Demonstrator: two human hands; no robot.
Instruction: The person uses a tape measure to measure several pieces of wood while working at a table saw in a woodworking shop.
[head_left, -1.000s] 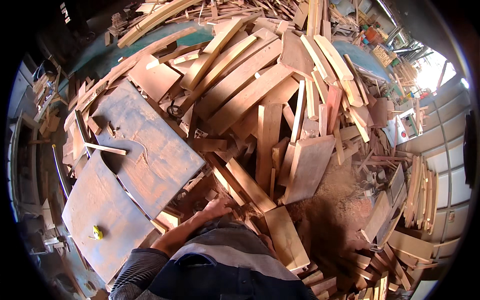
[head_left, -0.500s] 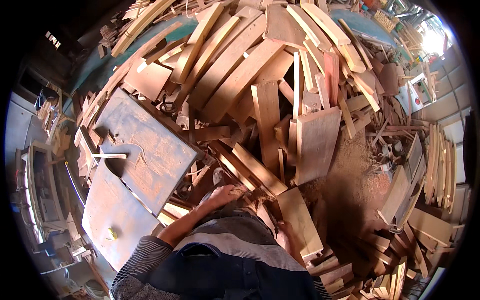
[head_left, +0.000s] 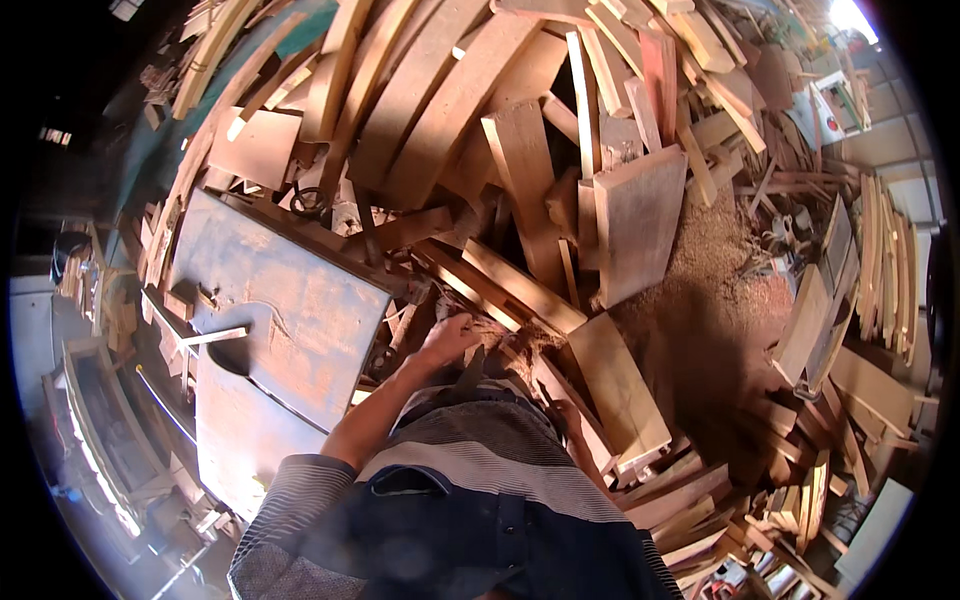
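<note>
My left hand (head_left: 447, 338) reaches forward from the lower left into a gap among wood offcuts, just right of a rusty blue-grey metal table (head_left: 290, 310). Its fingers curl down onto small wood scraps (head_left: 495, 335); whether they grip one is hidden. A long pale plank (head_left: 520, 290) runs diagonally just beyond the hand. My right hand (head_left: 562, 412) shows only as a sliver beside my striped shirt, low against a flat board (head_left: 620, 390), with its fingers hidden.
A deep heap of planks and boards (head_left: 470, 90) fills the top half. A wide board (head_left: 640, 225) leans upright at the centre right. Sawdust (head_left: 720, 290) covers the floor to the right, with stacked timber (head_left: 880, 270) beyond it. A wooden bench (head_left: 95, 420) stands at the far left.
The view has closed in on the pile and tilted. My left hand has pushed further forward into the scraps beside the metal table.
</note>
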